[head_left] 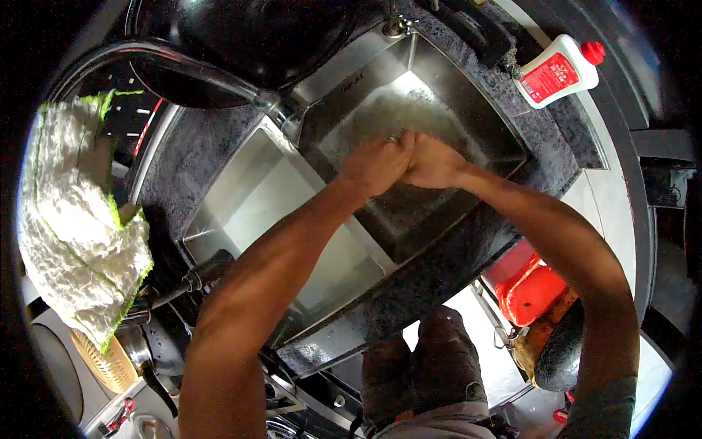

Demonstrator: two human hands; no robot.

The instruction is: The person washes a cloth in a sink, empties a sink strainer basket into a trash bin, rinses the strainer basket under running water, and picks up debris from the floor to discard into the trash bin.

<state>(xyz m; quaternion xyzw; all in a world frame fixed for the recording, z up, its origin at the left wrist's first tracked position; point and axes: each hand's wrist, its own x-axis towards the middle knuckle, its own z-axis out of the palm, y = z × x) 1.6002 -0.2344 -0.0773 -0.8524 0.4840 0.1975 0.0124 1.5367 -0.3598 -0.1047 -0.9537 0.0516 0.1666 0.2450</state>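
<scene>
A: Where are the hands?

B: Both meet over the right basin of the double sink (468,124), a little toward one o'clock from the centre of the view. The left hand (376,164) and the right hand (435,161) are pressed together, fingers curled round each other.

A: Clenched on something?

B: The fingers are closed, but whether anything sits between them I cannot tell; the grip hides it. A small pale glint shows at the top of the knuckles, too small to name.

A: And the basin itself?

B: Steel, its floor bright and wet-looking under the hands. The left basin (248,197) lies toward nine o'clock of the hands, apart from them, with the left forearm crossing over it.

A: What else is about?

B: A curved tap (212,73) arches in from ten o'clock, its base near the divider between the basins. A white bottle with a red cap and red label (559,69) lies on the dark speckled counter (186,157) at two o'clock. A white cloth edged in green (73,227) hangs at nine o'clock. A red container (534,289) stands on the floor at four o'clock.
</scene>
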